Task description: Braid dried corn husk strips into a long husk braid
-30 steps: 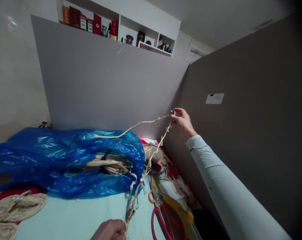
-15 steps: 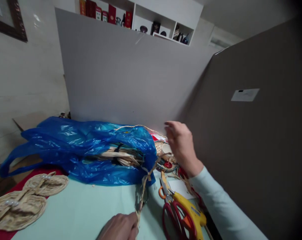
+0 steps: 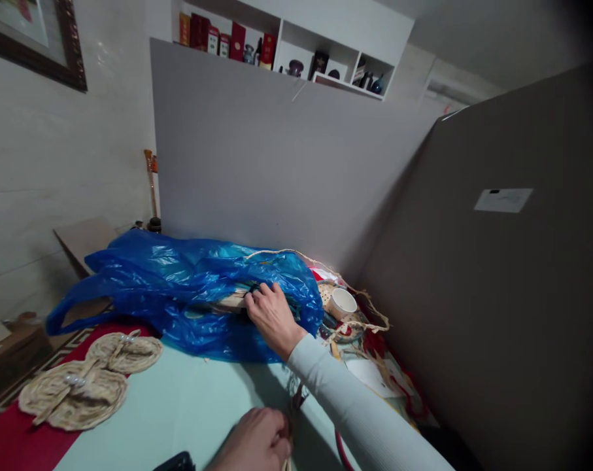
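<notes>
The back of the room is closed off by a grey panel (image 3: pixel 276 150), met at the right by a darker panel (image 3: pixel 473 281) to which a white label (image 3: pixel 503 200) is fixed. Above, red boxes (image 3: pixel 237 40) and small vessels (image 3: pixel 295 67) are held in a white shelf unit (image 3: pixel 345 26). At the left, a framed picture (image 3: pixel 44 39) is hung on a pale wall (image 3: pixel 55 150). The pale green tabletop (image 3: pixel 193 392) is dimly lit

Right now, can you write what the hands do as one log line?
right hand: on fibre bundle in blue bag, grip unclear | left hand: closed on pale cord | woven pieces: partly on red cloth
</notes>
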{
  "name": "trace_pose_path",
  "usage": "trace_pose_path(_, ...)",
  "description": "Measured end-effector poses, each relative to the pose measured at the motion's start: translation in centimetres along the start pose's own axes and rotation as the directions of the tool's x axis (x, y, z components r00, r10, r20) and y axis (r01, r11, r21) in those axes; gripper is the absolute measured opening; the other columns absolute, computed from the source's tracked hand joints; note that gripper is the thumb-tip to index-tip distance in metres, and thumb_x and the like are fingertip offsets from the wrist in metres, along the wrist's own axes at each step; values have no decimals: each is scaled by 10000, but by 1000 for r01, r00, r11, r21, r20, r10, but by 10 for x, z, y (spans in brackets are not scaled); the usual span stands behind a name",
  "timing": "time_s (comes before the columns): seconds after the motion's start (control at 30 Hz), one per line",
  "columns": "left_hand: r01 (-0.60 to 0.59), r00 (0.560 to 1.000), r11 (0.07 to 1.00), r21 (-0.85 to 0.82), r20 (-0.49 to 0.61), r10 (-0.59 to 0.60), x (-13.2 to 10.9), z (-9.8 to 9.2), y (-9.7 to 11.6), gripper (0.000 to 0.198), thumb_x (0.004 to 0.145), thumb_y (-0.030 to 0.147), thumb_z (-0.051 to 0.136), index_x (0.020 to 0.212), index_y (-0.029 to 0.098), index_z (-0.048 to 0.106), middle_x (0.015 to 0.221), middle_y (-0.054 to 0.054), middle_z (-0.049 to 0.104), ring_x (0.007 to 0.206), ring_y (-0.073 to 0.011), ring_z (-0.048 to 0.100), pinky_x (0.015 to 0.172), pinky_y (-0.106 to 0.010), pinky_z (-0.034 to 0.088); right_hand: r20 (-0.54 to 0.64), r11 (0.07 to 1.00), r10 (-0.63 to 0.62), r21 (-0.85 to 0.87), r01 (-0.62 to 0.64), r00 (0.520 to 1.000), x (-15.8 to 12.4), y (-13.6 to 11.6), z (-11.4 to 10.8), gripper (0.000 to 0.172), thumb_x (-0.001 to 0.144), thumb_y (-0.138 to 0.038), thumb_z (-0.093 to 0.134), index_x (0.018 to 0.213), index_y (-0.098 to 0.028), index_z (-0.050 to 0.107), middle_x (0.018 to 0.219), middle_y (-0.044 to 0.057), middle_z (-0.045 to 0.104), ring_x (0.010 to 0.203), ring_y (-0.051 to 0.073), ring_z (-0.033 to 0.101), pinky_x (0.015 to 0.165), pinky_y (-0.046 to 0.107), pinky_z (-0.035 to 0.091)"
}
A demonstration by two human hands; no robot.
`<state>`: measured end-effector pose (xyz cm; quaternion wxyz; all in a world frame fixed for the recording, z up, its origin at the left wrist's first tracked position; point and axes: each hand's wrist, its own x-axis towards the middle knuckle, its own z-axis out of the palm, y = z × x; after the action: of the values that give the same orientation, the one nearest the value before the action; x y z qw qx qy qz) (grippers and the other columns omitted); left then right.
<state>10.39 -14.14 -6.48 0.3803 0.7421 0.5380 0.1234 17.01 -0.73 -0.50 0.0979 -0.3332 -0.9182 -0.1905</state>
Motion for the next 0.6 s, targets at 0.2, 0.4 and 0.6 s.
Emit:
trace_pose_path(0.2, -31, 1000, 996, -82, -5, 31, -2, 1, -2, 278, 747, 120, 505, 790, 160, 777, 852, -90, 805, 835, -256, 698, 708, -299, 457, -25, 982, 92, 167, -86, 995, -7, -14, -29, 161, 903, -56, 527, 955, -106, 671, 932, 151, 680, 920, 275, 563, 831, 410, 398)
trace_pose_path(0.4, -40, 997, 986, -162, -73, 29, 0, 7, -8, 226, 762, 194, 481, 724, 166, 702, 793, -77, 755, 801, -249, 645, 729, -319, 448, -55, 818, 281, 535, -209, 958, -53, -9, -92, 207, 1032, -219, 467, 978, -161, 659, 899, 50, 692, 790, 151, 606, 688, 258, 436)
trace_pose_path(0.6, -110, 994, 957, -267, -23, 108, -3, 0, -4, 176, 733, 267, 497, 653, 184, 630, 700, -33, 687, 771, -250, 615, 687, -308, 449, 246, -252, 345, 954, -163, 906, -102, 3, -110, 173, 886, -330, 709, 917, -159, 709, 782, 10, 666, 656, 96, 542, 614, 219, 387)
